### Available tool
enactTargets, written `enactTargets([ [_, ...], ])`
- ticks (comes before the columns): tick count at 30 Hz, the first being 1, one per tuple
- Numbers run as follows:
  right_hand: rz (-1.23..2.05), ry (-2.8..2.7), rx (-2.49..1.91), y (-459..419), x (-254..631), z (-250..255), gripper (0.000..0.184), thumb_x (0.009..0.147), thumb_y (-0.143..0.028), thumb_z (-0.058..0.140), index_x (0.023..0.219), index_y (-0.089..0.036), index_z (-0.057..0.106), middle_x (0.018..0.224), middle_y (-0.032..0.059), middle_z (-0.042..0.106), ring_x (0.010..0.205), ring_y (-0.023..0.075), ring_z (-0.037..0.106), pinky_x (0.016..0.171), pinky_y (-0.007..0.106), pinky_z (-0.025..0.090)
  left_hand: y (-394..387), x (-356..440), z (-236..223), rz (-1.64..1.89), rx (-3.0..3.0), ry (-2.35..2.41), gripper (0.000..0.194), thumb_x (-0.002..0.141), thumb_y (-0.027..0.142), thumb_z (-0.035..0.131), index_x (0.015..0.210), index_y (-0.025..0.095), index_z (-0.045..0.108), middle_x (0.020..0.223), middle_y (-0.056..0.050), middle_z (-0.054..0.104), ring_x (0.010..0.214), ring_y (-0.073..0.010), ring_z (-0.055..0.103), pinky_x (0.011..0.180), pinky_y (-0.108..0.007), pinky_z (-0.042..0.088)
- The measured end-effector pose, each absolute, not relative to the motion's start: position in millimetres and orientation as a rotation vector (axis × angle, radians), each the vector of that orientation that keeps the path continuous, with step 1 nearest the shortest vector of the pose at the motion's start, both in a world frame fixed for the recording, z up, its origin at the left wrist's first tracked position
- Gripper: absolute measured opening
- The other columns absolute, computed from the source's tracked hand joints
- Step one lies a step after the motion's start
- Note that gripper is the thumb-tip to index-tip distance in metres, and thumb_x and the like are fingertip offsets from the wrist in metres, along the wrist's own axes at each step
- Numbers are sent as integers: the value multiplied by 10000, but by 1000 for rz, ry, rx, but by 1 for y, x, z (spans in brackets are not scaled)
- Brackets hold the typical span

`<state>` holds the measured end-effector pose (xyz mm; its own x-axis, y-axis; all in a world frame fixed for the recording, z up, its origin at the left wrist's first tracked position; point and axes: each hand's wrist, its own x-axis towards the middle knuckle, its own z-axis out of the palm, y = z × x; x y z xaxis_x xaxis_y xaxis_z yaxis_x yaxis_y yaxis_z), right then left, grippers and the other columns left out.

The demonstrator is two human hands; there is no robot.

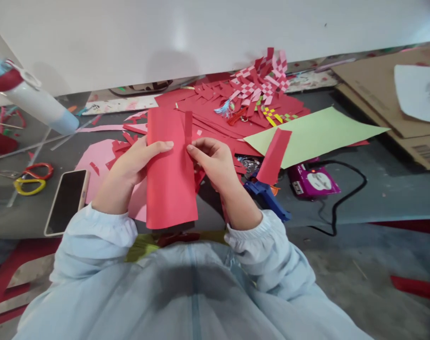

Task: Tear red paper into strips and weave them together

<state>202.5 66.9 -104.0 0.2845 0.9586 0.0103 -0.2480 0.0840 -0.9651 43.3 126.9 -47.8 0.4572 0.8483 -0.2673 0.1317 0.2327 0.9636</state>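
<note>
A folded sheet of red paper point(170, 189) is held upright in front of me above the table. My left hand point(139, 158) grips its left edge, the thumb lying flat across the front and the fingers hidden behind. At the right edge my right hand point(213, 158) pinches the paper between thumb and fingers, just below a narrow red paper strip point(188, 125) that stands up there. Behind the hands lies a heap of cut red paper point(208, 106), topped with woven pink-and-red checkered pieces point(259, 85) and small tassels.
Left are a bottle point(41, 97), scissors point(32, 179), a phone point(66, 200) and pink paper point(98, 153). Right are a blue glue gun point(270, 200), a red paper piece point(277, 156), light green paper point(317, 132), a purple box point(316, 182) with a black cable, and cardboard point(378, 104).
</note>
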Motion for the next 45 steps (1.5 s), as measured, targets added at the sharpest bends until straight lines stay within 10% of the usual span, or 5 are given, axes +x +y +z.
enactTargets([
  [10,970,-914,-1233,71,193,-97,196,705,-340,770,704,-200,633,560,-55,589,450,62,506,408,197,421,137,27,-68,843,1324,1038,546,653,355,843,1120,176,623,1234,-126,694,1080,-309,693,852,-405,620],
  [18,1063,-1013,-1267,69,184,-98,200,675,-311,783,664,-192,623,533,-46,606,442,64,530,409,195,430,125,28,-64,745,1251,1082,342,672,301,808,954,181,656,937,-79,730,892,-321,732,788,-485,631],
  [45,1207,-814,-1121,66,188,-98,304,683,-427,821,738,-212,613,576,-74,570,410,45,484,372,174,410,111,35,-68,820,1185,1041,331,694,242,825,992,219,684,1049,-27,746,962,-275,726,821,-417,644],
])
